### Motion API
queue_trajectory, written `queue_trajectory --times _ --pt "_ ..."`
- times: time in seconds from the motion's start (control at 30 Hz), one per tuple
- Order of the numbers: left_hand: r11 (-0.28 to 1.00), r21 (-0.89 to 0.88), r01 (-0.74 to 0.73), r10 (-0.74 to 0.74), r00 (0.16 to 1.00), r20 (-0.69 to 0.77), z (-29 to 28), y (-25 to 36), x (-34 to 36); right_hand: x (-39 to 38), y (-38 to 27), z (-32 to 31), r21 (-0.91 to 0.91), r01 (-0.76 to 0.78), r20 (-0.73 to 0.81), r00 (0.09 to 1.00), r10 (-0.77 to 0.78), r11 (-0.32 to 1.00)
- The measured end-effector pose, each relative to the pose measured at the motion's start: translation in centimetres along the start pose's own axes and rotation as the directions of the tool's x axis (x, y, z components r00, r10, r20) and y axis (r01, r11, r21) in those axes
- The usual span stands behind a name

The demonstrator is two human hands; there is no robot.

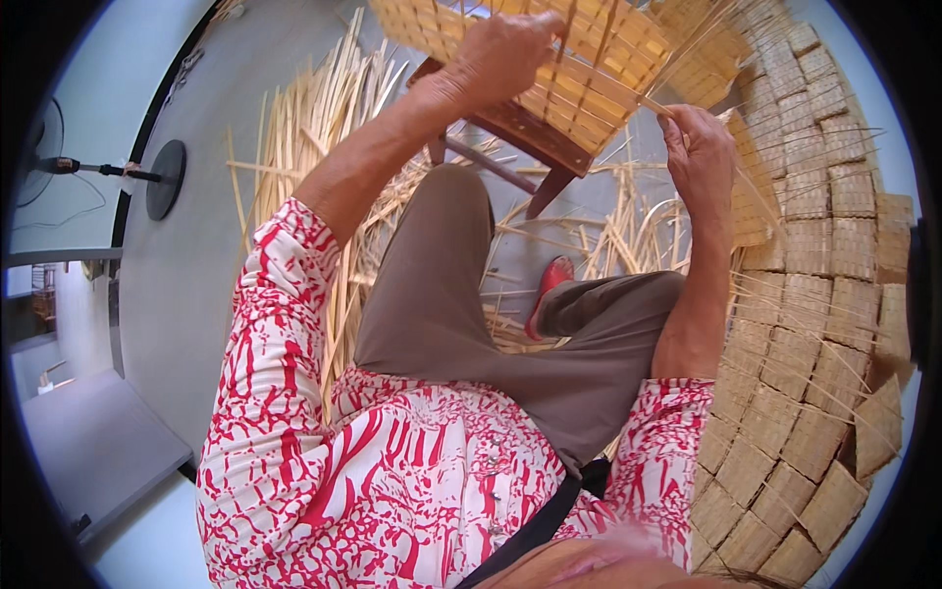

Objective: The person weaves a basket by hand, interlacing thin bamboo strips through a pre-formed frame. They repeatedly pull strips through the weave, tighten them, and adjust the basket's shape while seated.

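Observation:
A half-woven yellow bamboo basket [613,88], with darker crosswise strips, rests on a low brown wooden stool [535,139] in front of my knees. At its near side, my left hand [500,61] is closed, its fingers bent over the weave; just what the fingertips pinch is partly hidden. To the right of the basket, my right hand [701,147] pinches a thin bamboo strip [659,106] between thumb and fingers. That strip runs from the basket's side into the hand, and its tail trails down past the wrist.
Loose bamboo strips [314,128] lie heaped on the floor to the left, and more strips [633,221] lie under the stool. Stacked woven bamboo pieces [805,304] fill the right side. A stand fan [165,180] and a grey panel [103,447] stand at the left.

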State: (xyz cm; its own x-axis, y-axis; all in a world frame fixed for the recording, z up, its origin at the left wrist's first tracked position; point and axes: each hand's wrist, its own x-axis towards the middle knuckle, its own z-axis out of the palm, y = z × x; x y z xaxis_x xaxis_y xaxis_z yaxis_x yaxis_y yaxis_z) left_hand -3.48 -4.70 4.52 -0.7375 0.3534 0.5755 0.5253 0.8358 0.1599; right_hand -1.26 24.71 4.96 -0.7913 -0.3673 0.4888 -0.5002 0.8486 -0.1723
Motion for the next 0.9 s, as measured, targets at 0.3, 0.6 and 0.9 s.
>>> queue_trajectory --times 0.3,0.6,0.9 --pt "0.951 -0.279 -0.137 0.08 0.976 -0.204 -0.3 -1.7 -1.6 -0.6 -2.9 -0.6 0.344 -0.281 0.338 0.927 0.161 0.896" --pt "0.909 -0.415 -0.044 -0.086 0.953 -0.29 -1.5 3.0 -4.4 -0.8 -3.2 -0.3 0.552 -0.39 0.437 0.888 0.143 0.737" --pt "0.902 -0.377 -0.209 0.263 0.96 0.098 -1.4 3.0 -1.3 -0.8 -5.6 0.9 0.456 -0.14 0.236 0.971 0.033 0.879"
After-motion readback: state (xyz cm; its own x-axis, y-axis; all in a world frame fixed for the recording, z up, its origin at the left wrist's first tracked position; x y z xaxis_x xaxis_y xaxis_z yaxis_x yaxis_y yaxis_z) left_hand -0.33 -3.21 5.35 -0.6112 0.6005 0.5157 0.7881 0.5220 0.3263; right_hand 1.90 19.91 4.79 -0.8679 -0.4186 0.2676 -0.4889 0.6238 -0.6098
